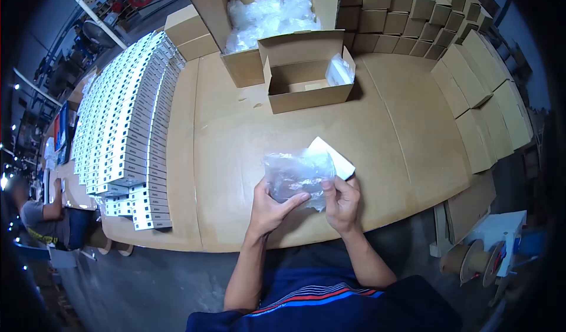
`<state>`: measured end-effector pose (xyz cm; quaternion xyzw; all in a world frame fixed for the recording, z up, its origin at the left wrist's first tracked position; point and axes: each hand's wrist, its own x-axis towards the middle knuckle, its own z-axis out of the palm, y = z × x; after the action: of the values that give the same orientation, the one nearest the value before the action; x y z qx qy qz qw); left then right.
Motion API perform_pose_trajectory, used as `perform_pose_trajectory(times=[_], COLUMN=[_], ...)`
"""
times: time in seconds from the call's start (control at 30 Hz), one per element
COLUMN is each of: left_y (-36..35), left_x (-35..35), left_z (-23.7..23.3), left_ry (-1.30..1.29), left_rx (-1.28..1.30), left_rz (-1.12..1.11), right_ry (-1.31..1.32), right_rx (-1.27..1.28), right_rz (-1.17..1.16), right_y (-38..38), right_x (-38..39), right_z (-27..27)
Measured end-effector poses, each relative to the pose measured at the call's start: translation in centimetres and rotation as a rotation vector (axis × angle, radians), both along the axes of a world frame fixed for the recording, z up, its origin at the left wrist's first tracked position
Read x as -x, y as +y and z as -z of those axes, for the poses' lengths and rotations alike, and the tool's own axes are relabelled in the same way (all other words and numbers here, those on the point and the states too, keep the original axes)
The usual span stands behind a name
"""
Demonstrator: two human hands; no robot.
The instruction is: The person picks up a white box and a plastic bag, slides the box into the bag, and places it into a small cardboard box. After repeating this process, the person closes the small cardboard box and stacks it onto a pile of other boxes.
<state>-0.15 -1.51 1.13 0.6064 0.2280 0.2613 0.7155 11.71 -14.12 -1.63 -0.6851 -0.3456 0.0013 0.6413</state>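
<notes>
Between my two hands is a clear plastic bag, held above the table's near part. My left hand grips the bag's left side, its thumb lying across the plastic. My right hand pinches the bag's right edge between thumb and fingers. A small white box shows just behind the bag, beside my right fingertips; whether my right hand touches it I cannot tell. Farther back stands an open brown carton, with a plastic-wrapped white item at its right end.
A large carton of clear bags stands at the back of the table. Stacked white boxes line the left side. Brown cartons are piled back right and right. A person sits at far left.
</notes>
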Motion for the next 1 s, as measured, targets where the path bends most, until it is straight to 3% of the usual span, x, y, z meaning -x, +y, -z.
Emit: perform_pose_trajectory(times=[0.03, 0.07, 0.13, 0.23, 0.33, 0.47, 0.57, 0.6, 0.8, 1.0], left_y=[0.1, 0.2, 0.5, 0.4, 0.2, 0.2, 0.2, 0.1, 0.5, 0.5], left_x=[0.0, 0.1, 0.5, 1.1, 0.9, 1.2, 1.3, 1.2, 1.4, 0.9], left_z=[0.0, 0.1, 0.6, 0.5, 0.6, 1.0, 0.7, 0.3, 0.6, 1.1], left_ry=[0.032, 0.034, 0.039, 0.055, 0.011, 0.045, 0.067, 0.061, 0.048, 0.036], left_rx=[-0.036, -0.099, -0.226, -0.184, -0.198, -0.286, -0.299, -0.295, -0.314, -0.280], left_rz=[0.007, -0.010, -0.045, -0.018, -0.008, 0.013, 0.009, -0.001, -0.012, 0.006], right_ry=[-0.020, 0.170, 0.194, 0.184, 0.087, -0.120, -0.154, -0.033, -0.234, -0.098], right_rx=[-0.019, 0.145, -0.054, -0.315, -0.406, -0.306, -0.251, -0.212, -0.018, 0.023], right_rz=[0.004, 0.040, 0.036, 0.012, -0.206, -0.480, -0.700, -0.745, -0.912, -0.820], right_y=[0.0, -0.7, -0.6, -0.6, -0.3, 1.2, 3.1, 3.3, 4.5, 4.7], right_x=[-0.1, -0.2, -2.7, -5.4, -6.2, -7.6, -7.8, -7.5, -9.0, -8.3], right_z=[-0.4, -1.5, -1.7, -4.3, -8.0, -10.6, -11.4, -11.9, -12.6, -12.7])
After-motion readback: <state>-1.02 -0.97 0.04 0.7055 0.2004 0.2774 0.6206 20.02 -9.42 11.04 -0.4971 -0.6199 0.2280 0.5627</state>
